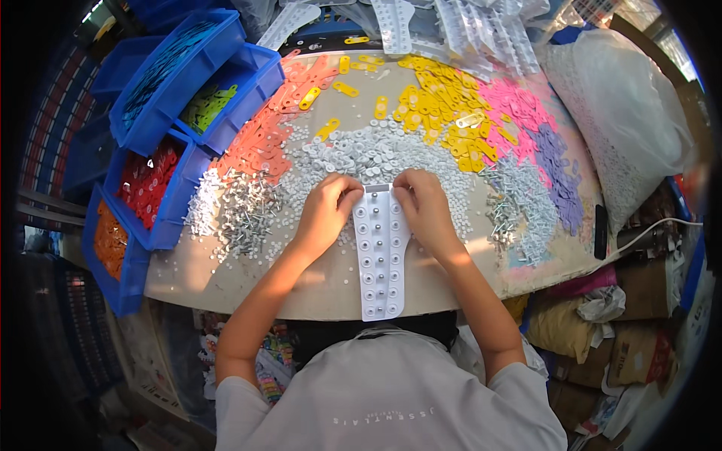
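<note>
A long white plastic tray point(382, 264) lies between my hands, its near end reaching the table's front edge. Round ringed sockets line both of its sides, and metal studs run down the middle. My left hand point(329, 210) has its fingers closed at the tray's far left corner. At the far right corner, my right hand point(426, 207) pinches in the same way. Any small part inside the fingertips is hidden. Just beyond the hands spreads a heap of small white round plastic pieces point(376, 149).
Blue bins point(139, 239) with coloured pieces are stacked at the left. Orange point(259, 143), yellow point(432, 94), pink point(519, 109) and purple strips point(555, 177) lie in piles. Metal pins point(252, 210) flank the white heap. A bulging clear bag point(620, 113) stands right; more white trays point(481, 34) lie far back.
</note>
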A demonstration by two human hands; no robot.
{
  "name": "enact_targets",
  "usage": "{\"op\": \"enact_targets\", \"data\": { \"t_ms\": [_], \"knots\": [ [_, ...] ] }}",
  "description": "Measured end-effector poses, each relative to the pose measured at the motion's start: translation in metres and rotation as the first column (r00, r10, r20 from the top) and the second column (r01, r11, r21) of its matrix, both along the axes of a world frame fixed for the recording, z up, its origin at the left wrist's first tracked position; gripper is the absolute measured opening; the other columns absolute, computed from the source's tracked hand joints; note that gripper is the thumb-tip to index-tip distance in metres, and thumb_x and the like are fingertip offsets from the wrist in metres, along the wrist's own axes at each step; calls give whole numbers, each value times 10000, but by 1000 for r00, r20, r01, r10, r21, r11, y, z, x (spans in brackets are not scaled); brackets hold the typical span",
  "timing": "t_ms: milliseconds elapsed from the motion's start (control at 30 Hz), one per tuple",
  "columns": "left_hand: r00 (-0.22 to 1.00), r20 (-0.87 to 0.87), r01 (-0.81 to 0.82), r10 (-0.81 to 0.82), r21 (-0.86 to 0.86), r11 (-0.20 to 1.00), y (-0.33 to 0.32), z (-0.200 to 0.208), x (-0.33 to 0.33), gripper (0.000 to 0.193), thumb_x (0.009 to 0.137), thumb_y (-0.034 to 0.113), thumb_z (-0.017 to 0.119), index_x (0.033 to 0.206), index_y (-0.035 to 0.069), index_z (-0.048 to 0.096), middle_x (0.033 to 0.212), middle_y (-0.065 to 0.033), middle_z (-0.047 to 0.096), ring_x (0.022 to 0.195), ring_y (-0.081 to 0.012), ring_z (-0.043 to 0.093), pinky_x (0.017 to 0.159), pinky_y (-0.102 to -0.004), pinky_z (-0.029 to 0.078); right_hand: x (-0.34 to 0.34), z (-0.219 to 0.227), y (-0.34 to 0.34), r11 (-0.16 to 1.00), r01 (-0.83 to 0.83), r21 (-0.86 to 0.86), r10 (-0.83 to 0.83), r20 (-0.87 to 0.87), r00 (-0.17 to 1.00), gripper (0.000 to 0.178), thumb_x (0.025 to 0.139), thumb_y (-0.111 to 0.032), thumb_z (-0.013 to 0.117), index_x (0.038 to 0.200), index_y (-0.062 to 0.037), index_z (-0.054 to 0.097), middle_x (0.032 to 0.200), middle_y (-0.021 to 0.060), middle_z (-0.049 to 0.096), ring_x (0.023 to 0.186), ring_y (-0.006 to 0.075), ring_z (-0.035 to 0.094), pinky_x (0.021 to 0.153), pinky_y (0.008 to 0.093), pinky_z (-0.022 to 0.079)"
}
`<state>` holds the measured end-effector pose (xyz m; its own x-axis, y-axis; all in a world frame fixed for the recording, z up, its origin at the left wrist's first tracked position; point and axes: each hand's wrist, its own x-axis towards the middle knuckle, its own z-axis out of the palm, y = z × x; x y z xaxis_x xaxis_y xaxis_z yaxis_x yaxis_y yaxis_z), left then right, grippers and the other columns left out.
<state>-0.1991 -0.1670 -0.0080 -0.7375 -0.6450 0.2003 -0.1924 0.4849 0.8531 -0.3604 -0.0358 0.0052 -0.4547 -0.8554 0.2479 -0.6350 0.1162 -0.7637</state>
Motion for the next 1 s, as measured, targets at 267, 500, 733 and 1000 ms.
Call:
{"op": "enact_targets", "data": {
  "t_ms": [267, 500, 733, 1000],
  "knots": [
    [996, 82, -56, 41, 187, 981, 0, 13, -4, 83, 877, 39, 696, 946, 3, 668, 873, -113, 667, 772, -277, 668, 661, -353, 522, 9, -8, 3, 999, 38, -22, -42, -233, 972, 85, 910, -37, 625, 978, -38, 574, 969, 118, 579, 946, 330, 541, 818, 413, 488],
    [1000, -24, -14, 4, -451, 893, -2, -6, 5, 70, 851, 30, 731, 900, 20, 682, 820, -78, 649, 749, -211, 656, 640, -318, 521, 15, -13, 4, 996, 76, -46, -89, -441, 893, 173, 811, -4, 621, 973, -52, 589, 970, 101, 572, 956, 309, 553, 765, 379, 534],
    [998, -37, -59, 55, -130, 990, -13, 9, -8, 39, 839, 40, 723, 864, 36, 693, 835, -77, 628, 756, -252, 629, 666, -356, 504, 6, -10, 2, 983, 140, -120, -149, -66, 987, 78, 869, 1, 609, 941, -11, 579, 949, 151, 602, 916, 339, 566, 797, 423, 489],
    [994, 111, 58, -1, -509, 859, -29, 15, -39, 81, 801, 114, 757, 862, 65, 734, 847, -67, 618, 912, -275, 599, 850, -406, 442, -52, -10, -23, 994, 103, 27, -92, -277, 956, 104, 865, -11, 624, 961, -52, 627, 939, 133, 623, 926, 347, 577, 839, 446, 463]
  ]
}}
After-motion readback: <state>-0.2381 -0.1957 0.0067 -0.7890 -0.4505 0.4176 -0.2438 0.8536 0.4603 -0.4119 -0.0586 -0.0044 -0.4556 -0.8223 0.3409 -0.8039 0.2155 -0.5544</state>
